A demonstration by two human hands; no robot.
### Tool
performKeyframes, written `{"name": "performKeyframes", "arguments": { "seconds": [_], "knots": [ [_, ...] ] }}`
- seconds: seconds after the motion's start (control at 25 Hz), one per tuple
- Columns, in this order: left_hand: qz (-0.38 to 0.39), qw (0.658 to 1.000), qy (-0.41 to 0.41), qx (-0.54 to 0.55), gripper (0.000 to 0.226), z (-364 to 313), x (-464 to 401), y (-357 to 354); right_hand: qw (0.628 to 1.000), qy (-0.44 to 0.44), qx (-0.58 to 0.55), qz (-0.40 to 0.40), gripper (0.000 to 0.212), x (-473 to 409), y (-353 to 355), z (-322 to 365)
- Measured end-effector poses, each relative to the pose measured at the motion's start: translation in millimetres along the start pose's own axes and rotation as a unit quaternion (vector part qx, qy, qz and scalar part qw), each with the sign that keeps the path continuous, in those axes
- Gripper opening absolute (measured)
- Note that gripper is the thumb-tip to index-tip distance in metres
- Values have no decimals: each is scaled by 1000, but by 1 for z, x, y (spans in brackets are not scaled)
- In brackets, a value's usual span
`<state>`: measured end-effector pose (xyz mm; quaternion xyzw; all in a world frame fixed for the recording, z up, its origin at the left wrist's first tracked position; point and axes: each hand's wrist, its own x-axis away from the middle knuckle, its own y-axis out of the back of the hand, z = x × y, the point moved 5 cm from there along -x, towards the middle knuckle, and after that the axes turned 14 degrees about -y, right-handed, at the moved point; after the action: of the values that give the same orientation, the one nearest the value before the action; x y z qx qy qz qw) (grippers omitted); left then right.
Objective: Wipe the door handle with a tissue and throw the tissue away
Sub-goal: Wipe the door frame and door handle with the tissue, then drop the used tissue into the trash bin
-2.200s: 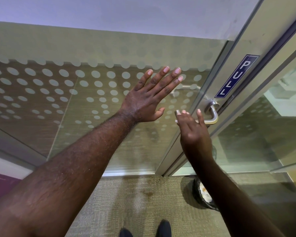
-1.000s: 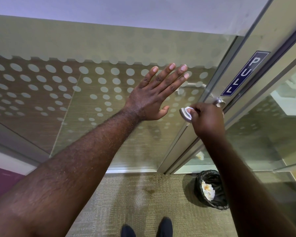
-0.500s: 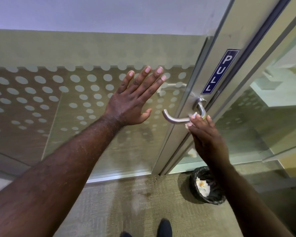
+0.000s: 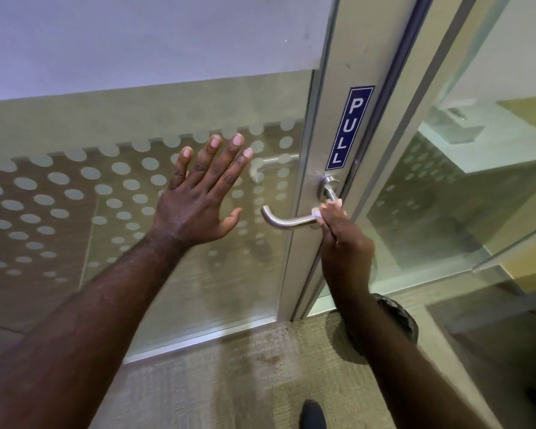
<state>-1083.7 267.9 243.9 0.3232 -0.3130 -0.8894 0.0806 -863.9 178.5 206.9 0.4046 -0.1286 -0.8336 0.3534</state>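
A brushed metal lever door handle (image 4: pixel 287 222) sticks out from the aluminium door frame below a blue PULL sign (image 4: pixel 350 128). My right hand (image 4: pixel 344 243) is closed around the handle's right part, near its pivot, with a small white tissue (image 4: pixel 316 212) showing at the fingertips. My left hand (image 4: pixel 203 193) lies flat with spread fingers on the dotted frosted glass panel (image 4: pixel 75 196), left of the handle. A black bin (image 4: pixel 399 317) stands on the floor below the handle, mostly hidden by my right forearm.
Glass wall panels (image 4: pixel 446 196) run to the right of the door frame. Beige carpet (image 4: pixel 229 382) covers the floor, with a dark stain near the door's foot. The tip of a dark shoe (image 4: pixel 313 414) shows at the bottom edge.
My right hand came onto the handle, slid along the lever and now grips it near the pivot with the tissue. The left hand stayed flat on the glass. The view shifted, hiding the bin.
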Motion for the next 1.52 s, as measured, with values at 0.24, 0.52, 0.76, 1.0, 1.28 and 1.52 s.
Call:
{"name": "performKeyframes", "arguments": {
  "seconds": [0.24,0.52,0.76,1.0,1.28,1.52],
  "knots": [
    [-22,1000,5,-15,95,-1,2,-3,991,101,23,85,36,20,-19,17],
    [-26,999,10,-21,96,-2,1,-3,967,-229,-109,-9,18,-26,6,-60],
    [-29,999,14,-10,94,-3,1,-4,676,-505,-521,127,15,30,-34,-36],
    [-35,999,17,-4,92,-2,1,-5,571,-473,-608,283,26,61,-33,-16],
    [-24,999,18,35,98,-5,-2,-1,612,-497,-533,308,31,94,0,-59],
    [-2,989,44,139,102,-35,7,15,918,-311,-180,168,28,91,49,-72]
  ]
}}
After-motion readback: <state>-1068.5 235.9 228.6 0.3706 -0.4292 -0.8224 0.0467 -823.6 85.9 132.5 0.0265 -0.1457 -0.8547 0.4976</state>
